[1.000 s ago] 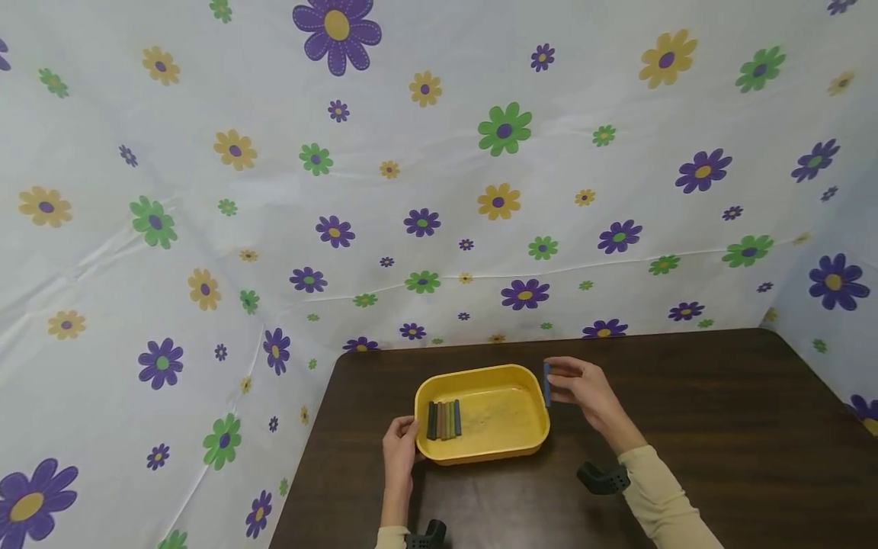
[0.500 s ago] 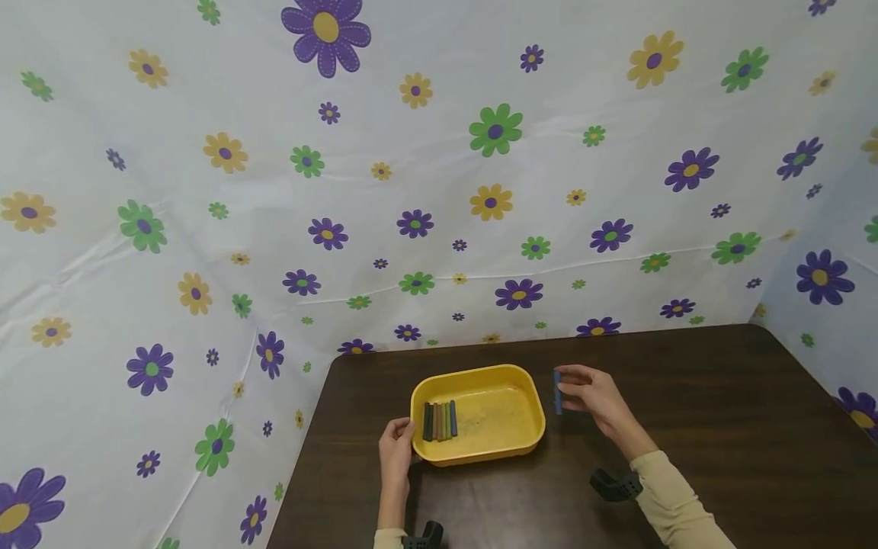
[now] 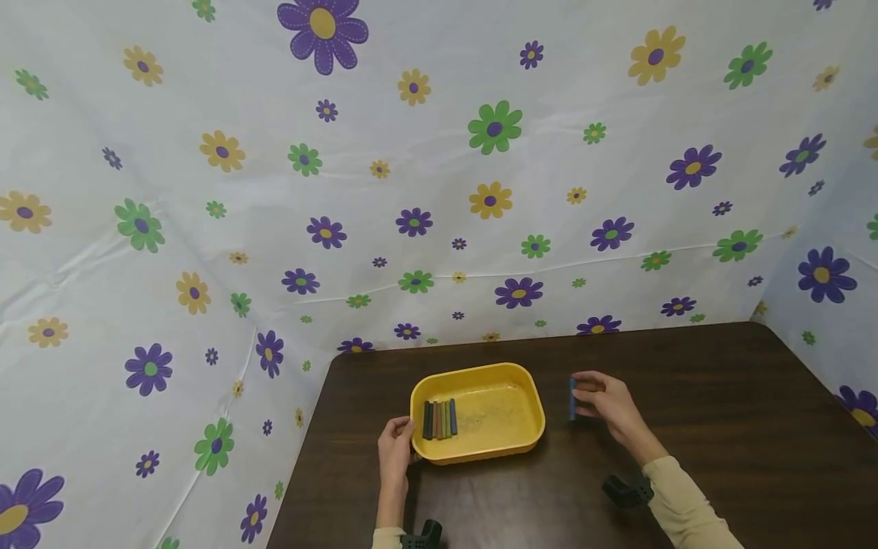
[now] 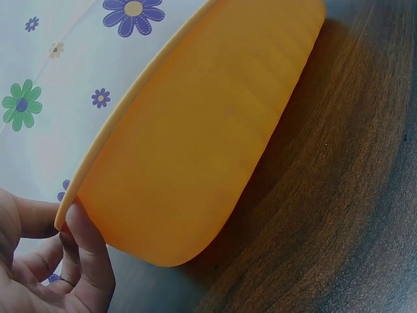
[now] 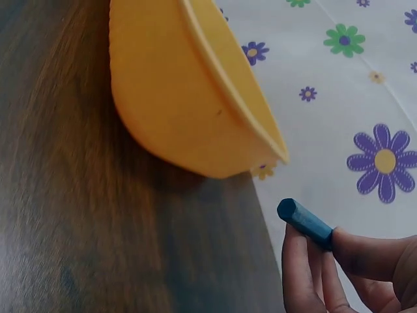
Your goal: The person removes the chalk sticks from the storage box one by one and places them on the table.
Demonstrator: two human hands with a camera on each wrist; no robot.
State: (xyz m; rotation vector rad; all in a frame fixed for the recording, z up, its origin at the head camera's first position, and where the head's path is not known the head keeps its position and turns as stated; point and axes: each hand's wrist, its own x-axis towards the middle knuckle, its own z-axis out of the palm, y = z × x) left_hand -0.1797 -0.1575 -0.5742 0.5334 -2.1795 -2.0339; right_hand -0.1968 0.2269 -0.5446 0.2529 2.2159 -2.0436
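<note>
A shallow yellow plastic tray (image 3: 480,455) rests on the dark table. My left hand (image 3: 395,450) pinches its left rim; in the left wrist view the thumb and curled fingers (image 4: 91,251) grip the edge. Inside the tray, at its left end, several crayons (image 3: 439,420) in black, brown, green and blue lie side by side. To the right of the tray and apart from it, my right hand (image 3: 610,404) holds a blue crayon (image 3: 572,399) upright between thumb and fingertips. The right wrist view shows the crayon's bare faceted end (image 5: 287,208) sticking out past the fingers.
The dark wooden table (image 3: 720,427) extends to the right and toward the front. A white flowered cloth (image 3: 439,175) hangs behind the table and along both sides. Black bands with camera mounts (image 3: 627,492) sit on both wrists.
My right hand has moved right and slightly toward me with the blue crayon, away from the tray's right rim. The left hand keeps its grip on the tray. The head view has shifted slightly.
</note>
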